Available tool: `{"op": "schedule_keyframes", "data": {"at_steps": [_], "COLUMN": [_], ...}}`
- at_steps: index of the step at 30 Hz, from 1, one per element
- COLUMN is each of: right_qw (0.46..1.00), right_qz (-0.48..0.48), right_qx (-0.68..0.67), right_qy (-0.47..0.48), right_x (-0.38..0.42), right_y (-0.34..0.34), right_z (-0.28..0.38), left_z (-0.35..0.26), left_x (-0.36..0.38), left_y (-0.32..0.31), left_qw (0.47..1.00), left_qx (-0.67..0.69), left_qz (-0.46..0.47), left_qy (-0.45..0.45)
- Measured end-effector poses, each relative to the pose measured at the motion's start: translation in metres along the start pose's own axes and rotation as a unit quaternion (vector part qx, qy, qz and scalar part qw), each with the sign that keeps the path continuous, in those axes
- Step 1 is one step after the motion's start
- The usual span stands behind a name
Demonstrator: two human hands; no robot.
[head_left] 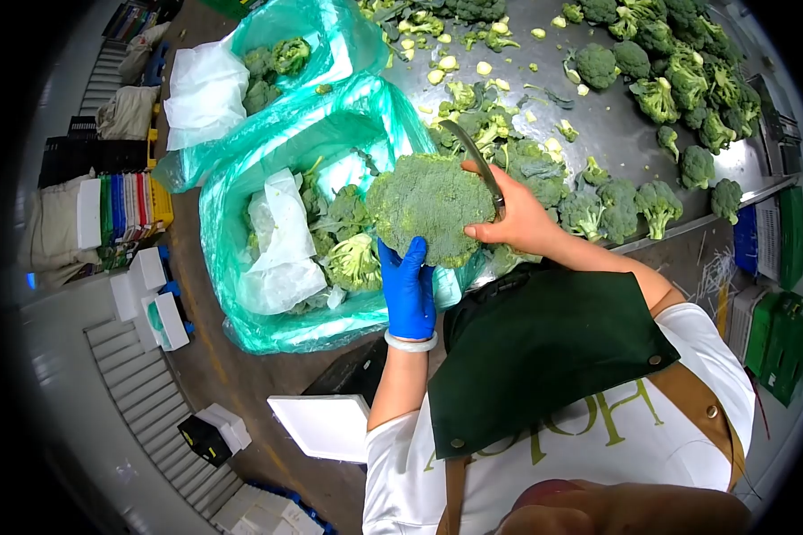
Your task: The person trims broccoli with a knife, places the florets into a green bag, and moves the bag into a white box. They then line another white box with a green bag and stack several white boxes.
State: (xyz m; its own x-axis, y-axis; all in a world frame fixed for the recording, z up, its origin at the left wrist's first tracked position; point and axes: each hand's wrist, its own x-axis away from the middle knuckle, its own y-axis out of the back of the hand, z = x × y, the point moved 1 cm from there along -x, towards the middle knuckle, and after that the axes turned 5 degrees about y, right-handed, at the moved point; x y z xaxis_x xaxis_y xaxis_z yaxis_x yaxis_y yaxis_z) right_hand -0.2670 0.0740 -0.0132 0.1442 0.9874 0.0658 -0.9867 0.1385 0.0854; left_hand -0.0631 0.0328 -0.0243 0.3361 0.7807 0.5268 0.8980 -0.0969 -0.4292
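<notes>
In the head view, a large broccoli head (433, 209) is held crown-up at the centre, at the edge between the lined box (268, 332) and the metal table (602, 116). It is supported from 6 o'clock by the blue-gloved left hand (409, 285), whose fingers are curled against its lower edge. A curved knife (480, 160) is gripped in the bare right hand (513, 209) at 3 o'clock, its blade slanting up towards 12 o'clock, behind the head's rim. The right thumb is brought to the head's edge; whether it is pressed there cannot be told. The stem is hidden beneath the crown.

By judgement, a single head is being turned and checked or trimmed with the knife in hand; whether a cut has been finished cannot be told. For the next move, a firm left grip would be called for, with the blade kept clear of both thumb and glove.

At 9 o'clock, broccoli and white paper (281, 232) are contained in the box. A far box (357, 45) is set at half past ten. Scraps (448, 63) are strewn just past 12 o'clock, and a pile (687, 80) is heaped at 2 o'clock.
</notes>
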Motion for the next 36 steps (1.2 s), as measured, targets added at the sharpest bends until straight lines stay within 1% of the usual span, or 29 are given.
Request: {"op": "schedule_keyframes", "data": {"at_steps": [1,4,6,9,11,14,15,16,18,19,20,21,25,32,34,36], "right_qw": [0.997,1.000,0.999,0.999,0.999,0.997,0.998,0.999,0.999,0.996,0.991,0.998,0.996,0.998,0.997,0.998], "right_qz": [-0.019,0.007,0.013,0.010,0.024,0.028,0.026,0.025,0.023,0.021,0.019,0.033,0.028,0.030,0.040,0.059], "right_qx": [0.038,0.003,0.030,0.019,-0.025,-0.071,-0.044,-0.016,0.039,0.066,0.092,0.043,0.052,0.036,0.061,0.017], "right_qy": [0.065,-0.023,0.003,0.034,-0.027,-0.021,-0.024,-0.027,0.010,0.050,0.091,0.026,0.062,0.047,0.039,0.019], "right_x": [-0.001,0.006,0.008,0.009,0.009,0.009,0.008,0.007,0.002,-0.002,-0.005,-0.006,-0.010,-0.013,-0.011,-0.012], "right_y": [-0.003,-0.002,-0.005,-0.009,-0.006,-0.008,-0.008,-0.007,-0.007,-0.006,-0.007,-0.006,-0.003,0.001,0.000,0.006], "right_z": [-0.007,0.014,0.014,0.011,0.015,0.017,0.018,0.021,0.015,0.004,-0.001,0.006,-0.002,-0.004,-0.001,0.005], "left_z": [0.001,0.002,0.002,0.001,0.000,-0.007,-0.004,-0.004,-0.004,-0.003,-0.002,-0.001,0.000,0.001,-0.003,-0.008], "left_x": [0.001,0.005,0.006,0.005,0.004,0.003,0.000,-0.002,-0.006,-0.009,-0.009,-0.010,-0.012,-0.015,-0.014,-0.016], "left_y": [-0.001,-0.006,-0.009,-0.009,-0.009,-0.012,-0.009,-0.009,-0.005,0.002,0.002,0.002,0.001,0.001,-0.003,0.003], "left_qw": [1.000,0.997,0.994,0.985,0.980,0.970,0.965,0.969,0.975,0.983,0.983,0.984,0.984,0.988,0.989,0.993], "left_qx": [-0.002,-0.011,-0.026,-0.065,-0.095,-0.123,-0.127,-0.113,-0.085,-0.050,-0.045,-0.039,-0.035,-0.017,-0.009,0.083], "left_qz": [-0.005,-0.037,-0.049,-0.057,-0.074,-0.141,-0.151,-0.146,-0.139,-0.105,-0.106,-0.106,-0.116,-0.119,-0.118,-0.049], "left_qy": [-0.012,-0.059,-0.097,-0.146,-0.158,-0.157,-0.173,-0.166,-0.153,-0.143,-0.140,-0.137,-0.128,-0.100,-0.090,-0.061]}}
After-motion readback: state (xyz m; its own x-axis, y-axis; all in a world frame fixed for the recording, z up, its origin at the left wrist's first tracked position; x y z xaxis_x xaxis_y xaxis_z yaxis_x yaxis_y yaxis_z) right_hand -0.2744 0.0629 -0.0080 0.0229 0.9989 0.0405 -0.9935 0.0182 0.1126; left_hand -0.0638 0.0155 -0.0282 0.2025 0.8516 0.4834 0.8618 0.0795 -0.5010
